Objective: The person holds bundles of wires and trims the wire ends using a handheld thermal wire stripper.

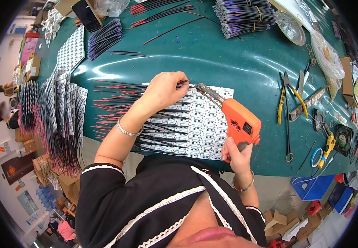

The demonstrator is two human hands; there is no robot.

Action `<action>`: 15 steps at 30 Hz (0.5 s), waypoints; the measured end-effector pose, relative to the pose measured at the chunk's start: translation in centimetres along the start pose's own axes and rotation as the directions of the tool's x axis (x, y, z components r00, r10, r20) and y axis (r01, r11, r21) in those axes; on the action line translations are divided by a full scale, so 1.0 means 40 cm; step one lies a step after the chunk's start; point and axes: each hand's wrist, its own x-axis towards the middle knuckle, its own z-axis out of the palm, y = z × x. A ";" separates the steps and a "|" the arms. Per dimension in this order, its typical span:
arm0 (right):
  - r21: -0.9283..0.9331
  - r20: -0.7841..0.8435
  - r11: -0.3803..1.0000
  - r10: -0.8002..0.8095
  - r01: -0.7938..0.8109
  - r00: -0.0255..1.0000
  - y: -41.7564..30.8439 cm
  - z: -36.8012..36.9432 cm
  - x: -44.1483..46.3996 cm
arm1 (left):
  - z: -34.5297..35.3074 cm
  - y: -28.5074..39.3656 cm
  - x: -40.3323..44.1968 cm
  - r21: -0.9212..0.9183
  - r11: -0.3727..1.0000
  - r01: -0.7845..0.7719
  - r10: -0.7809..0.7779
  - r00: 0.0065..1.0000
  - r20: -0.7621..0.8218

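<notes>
My left hand [164, 91] pinches the end of a thin black wire [186, 81] at the top edge of a white circuit board panel [210, 136]. In my right hand [238, 156] is an orange soldering gun [243, 118], its handle gripped from below. The gun's metal tip points up and left, close to my left fingertips; I cannot tell whether it touches the wire. Rows of black and red wires [162, 129] lie across the panel's left part and stick out past its edge, partly under my left forearm. Bare white rows show on the right.
Wired panels [61, 107] hang over the table's left edge. Wire bundles [104, 38] and a large banded bundle [245, 18] lie at the back, near a metal dish [290, 28]. Yellow-handled cutters [286, 93] and a small black fan [343, 138] are at right.
</notes>
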 end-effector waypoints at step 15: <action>0.050 0.017 0.999 -0.012 0.011 1.000 -0.003 -0.006 -0.009 | -0.012 0.000 0.011 0.038 0.995 -0.089 0.088 0.996 0.034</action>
